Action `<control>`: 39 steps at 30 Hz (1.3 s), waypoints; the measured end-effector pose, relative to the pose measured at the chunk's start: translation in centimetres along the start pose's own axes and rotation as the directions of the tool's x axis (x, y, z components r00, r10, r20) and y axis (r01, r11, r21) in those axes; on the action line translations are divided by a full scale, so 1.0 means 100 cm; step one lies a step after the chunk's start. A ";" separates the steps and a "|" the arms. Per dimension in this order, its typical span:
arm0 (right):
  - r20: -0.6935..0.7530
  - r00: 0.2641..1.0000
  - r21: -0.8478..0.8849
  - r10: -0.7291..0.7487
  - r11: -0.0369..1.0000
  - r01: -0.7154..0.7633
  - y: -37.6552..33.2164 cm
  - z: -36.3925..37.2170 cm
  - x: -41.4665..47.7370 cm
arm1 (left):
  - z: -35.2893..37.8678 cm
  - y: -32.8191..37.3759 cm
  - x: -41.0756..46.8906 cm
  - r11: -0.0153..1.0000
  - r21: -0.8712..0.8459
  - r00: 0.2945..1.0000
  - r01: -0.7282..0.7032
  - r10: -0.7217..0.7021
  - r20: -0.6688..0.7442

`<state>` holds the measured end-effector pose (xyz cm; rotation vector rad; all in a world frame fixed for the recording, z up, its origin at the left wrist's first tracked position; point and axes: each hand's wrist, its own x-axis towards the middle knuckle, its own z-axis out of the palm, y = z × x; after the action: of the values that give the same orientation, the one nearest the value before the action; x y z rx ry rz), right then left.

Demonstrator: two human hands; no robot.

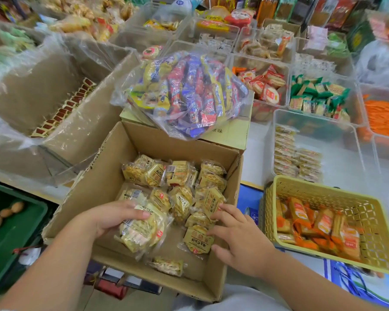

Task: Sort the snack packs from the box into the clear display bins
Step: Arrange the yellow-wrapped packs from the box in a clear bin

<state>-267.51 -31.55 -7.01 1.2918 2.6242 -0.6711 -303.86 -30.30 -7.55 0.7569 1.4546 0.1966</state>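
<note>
My left hand (112, 217) grips a stack of snack packs (142, 231) in the cardboard box (109, 176). My right hand (241, 240), fingers relaxed, touches loose packs (197, 241) alongside. Beyond, a clear bin (346, 136) holds matching packs.

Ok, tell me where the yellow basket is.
Head view, lower right: the yellow basket sits right of the box, just nearer than the clear bin.

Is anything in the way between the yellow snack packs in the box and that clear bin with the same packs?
Only the right wall of the box; packs get lifted over it. The table between box and bin looks bare. The yellow basket sits nearer, off that path.
</note>
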 end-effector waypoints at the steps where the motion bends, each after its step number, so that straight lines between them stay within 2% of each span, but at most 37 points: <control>1: 0.008 1.000 0.006 -0.001 1.000 0.001 0.000 -0.001 0.000 | 0.001 -0.001 -0.009 0.996 -0.071 0.998 -0.059 0.057 -0.039; 3: 0.029 1.000 0.022 -0.006 1.000 0.005 -0.001 -0.004 0.000 | 0.010 -0.001 -0.023 0.947 -0.249 0.977 -0.202 0.177 -0.119; 5: 0.029 1.000 0.087 -0.006 0.996 0.004 -0.005 -0.012 0.000 | 0.026 0.003 -0.032 0.817 -0.480 0.947 -0.321 0.266 -0.181; 8: -0.068 0.997 0.341 0.034 0.940 -0.008 -0.012 -0.030 -0.003 | 0.058 0.012 -0.032 0.569 -0.728 0.923 -0.381 0.273 -0.270; 10: -0.152 0.985 0.512 0.086 0.859 0.004 -0.011 -0.043 -0.009 | 0.084 0.022 -0.033 0.511 -0.766 0.919 -0.389 0.278 -0.281; 14: -0.196 0.971 0.782 0.138 0.619 0.070 0.004 -0.066 -0.030 | 0.138 0.047 -0.038 0.567 -0.742 0.926 -0.358 0.314 -0.208; 16: -0.210 0.968 0.821 0.138 0.563 0.098 0.017 -0.073 -0.043 | 0.166 0.060 -0.040 0.576 -0.743 0.927 -0.341 0.339 -0.162; 20: -0.240 0.958 0.826 0.157 0.551 0.117 0.060 -0.072 -0.079 | 0.228 0.084 -0.033 0.521 -0.796 0.921 -0.308 0.375 -0.111; 27: -0.254 0.917 0.874 0.308 0.479 0.082 0.164 -0.070 -0.157 | 0.345 0.133 -0.017 0.445 -0.849 0.914 -0.284 0.392 -0.100; 31: -0.279 0.894 0.867 0.352 0.492 0.076 0.202 -0.074 -0.186 | 0.395 0.153 -0.014 0.371 -0.903 0.899 -0.219 0.436 -0.039; 35: -0.175 0.923 0.926 0.342 0.376 0.036 0.231 -0.081 -0.206 | 0.436 0.166 -0.009 0.384 -0.901 0.910 -0.204 0.413 -0.030; 39: -0.126 0.938 0.915 0.324 0.404 -0.017 0.245 -0.083 -0.209 | 0.456 0.176 -0.004 0.427 -0.878 0.912 -0.215 0.409 -0.024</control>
<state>-234.86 -29.75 -1.11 1.9761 2.1767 -2.2410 -255.58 -32.88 -0.14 0.1539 0.8009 1.0610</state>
